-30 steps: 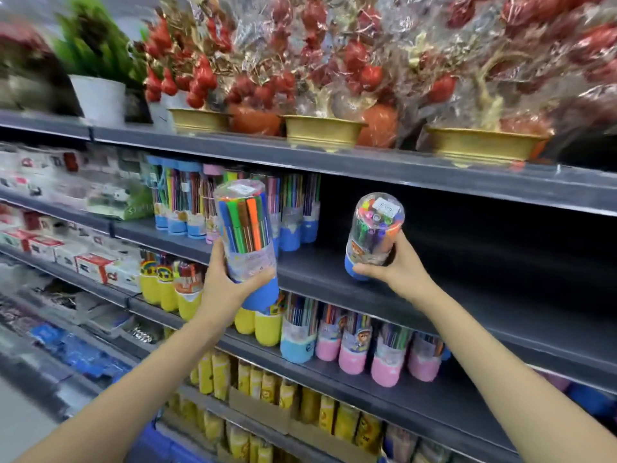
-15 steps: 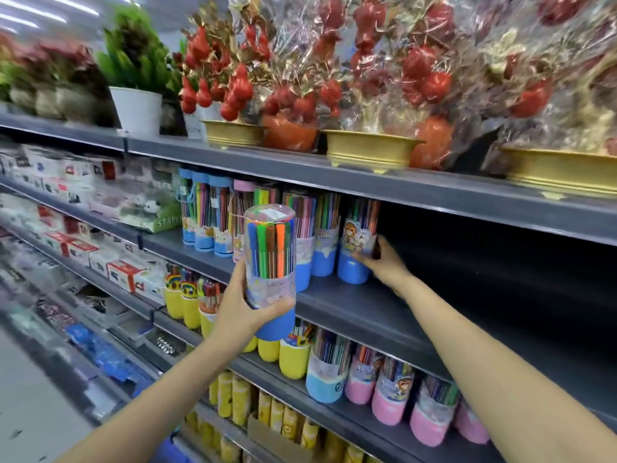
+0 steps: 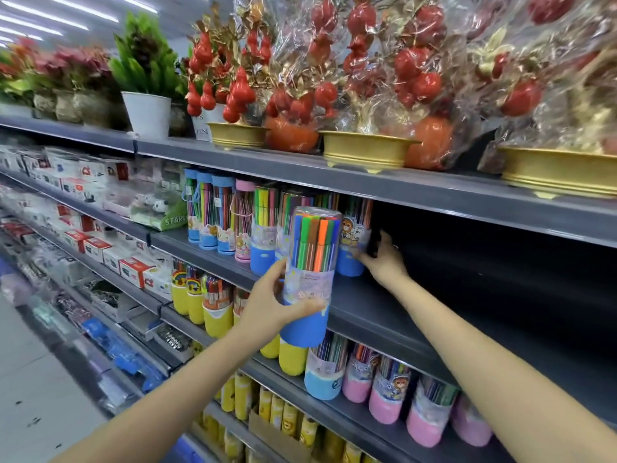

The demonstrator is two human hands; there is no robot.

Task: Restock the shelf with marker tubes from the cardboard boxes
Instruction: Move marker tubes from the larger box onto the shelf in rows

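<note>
Lower centre of the frame, the left hand [image 3: 267, 305] grasps a marker tube [image 3: 309, 279], upright, long axis vertical, lid up, not yet shelved. Beyond, centre right, the right hand [image 3: 384, 262] has just stood its tube [image 3: 354, 242] on the shelf [image 3: 367, 305], fingers still around the base; one more stocked.

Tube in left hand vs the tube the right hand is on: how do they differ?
The held tube is off the shelf, gripped by the left hand; the shelved tube stands on the shelf at the row's end, the right hand at its side. The held tube is in full view; the shelved tube is partly hidden behind it. Both are clear tubes of coloured markers with blue bases.
</note>
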